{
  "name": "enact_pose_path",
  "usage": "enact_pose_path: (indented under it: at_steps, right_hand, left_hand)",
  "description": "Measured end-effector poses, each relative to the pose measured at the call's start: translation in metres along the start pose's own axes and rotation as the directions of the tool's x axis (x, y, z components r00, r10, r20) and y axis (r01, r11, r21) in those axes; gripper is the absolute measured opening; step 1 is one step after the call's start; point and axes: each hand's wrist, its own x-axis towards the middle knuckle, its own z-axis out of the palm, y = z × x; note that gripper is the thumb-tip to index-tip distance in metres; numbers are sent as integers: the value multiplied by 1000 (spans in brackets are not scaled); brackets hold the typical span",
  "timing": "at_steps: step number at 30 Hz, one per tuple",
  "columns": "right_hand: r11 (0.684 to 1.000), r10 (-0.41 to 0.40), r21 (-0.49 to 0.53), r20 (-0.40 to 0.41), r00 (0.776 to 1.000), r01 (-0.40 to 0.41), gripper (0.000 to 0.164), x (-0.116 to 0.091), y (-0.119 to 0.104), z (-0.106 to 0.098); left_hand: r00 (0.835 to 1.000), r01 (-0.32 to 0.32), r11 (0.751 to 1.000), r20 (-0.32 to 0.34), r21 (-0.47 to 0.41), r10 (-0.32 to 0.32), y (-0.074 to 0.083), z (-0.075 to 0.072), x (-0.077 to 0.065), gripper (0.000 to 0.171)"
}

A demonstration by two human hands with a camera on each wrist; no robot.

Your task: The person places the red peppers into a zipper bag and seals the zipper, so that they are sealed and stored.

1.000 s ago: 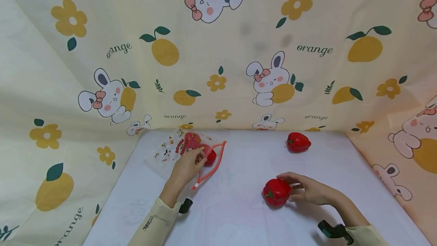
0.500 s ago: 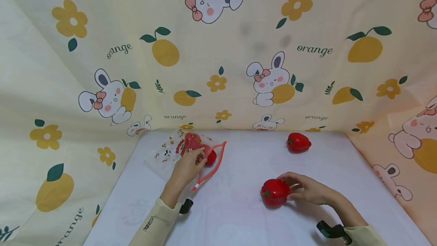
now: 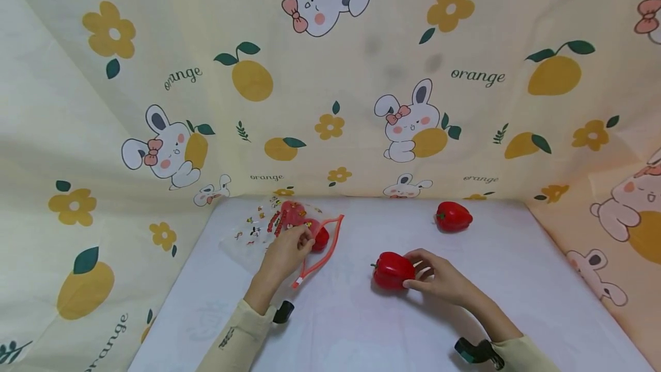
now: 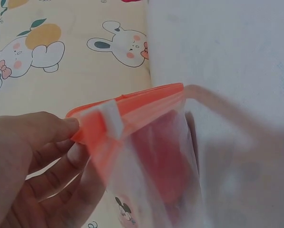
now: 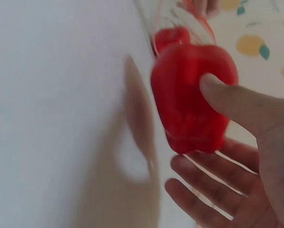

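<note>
My left hand (image 3: 287,248) pinches the orange zip edge (image 4: 127,107) of a clear printed plastic bag (image 3: 248,251), holding its mouth apart. Inside the bag lie red bell peppers (image 3: 294,215), partly hidden by the print and my hand. With thumb and fingers my right hand (image 3: 439,277) grips another red bell pepper (image 3: 393,271), its green stem pointing left toward the bag. The right wrist view shows this held pepper (image 5: 194,99) with the thumb across its side and a bagged pepper (image 5: 171,37) beyond it.
One more red bell pepper (image 3: 453,216) lies at the back right of the white table (image 3: 351,326). A patterned cloth (image 3: 330,85) with rabbits and oranges hangs behind and along both sides.
My right hand has carried its bell pepper left and slightly away from me, toward the bag, and the stem has turned to point left. My left hand stays at the bag's mouth.
</note>
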Motion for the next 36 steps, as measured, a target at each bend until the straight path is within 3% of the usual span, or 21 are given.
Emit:
enact_pose_path:
  at_steps: [6, 15, 29, 36]
  right_hand:
    - [1000, -14, 22, -66, 998, 15, 60, 15, -14, 22]
    - [999, -5, 37, -97, 995, 9, 59, 30, -34, 34]
    - [996, -37, 78, -132, 991, 48, 57, 66, -63, 70]
    - [995, -12, 100, -123, 992, 24, 57, 77, -71, 83]
  left_hand:
    - [1000, 17, 1000, 3, -11, -17, -2, 0, 0, 8]
    - [999, 38, 999, 15, -20, -37, 0, -1, 0, 8]
    - [1000, 0, 1000, 1, -14, 0, -1, 2, 2, 8]
    - [1000, -6, 1000, 3, -15, 6, 0, 3, 3, 8]
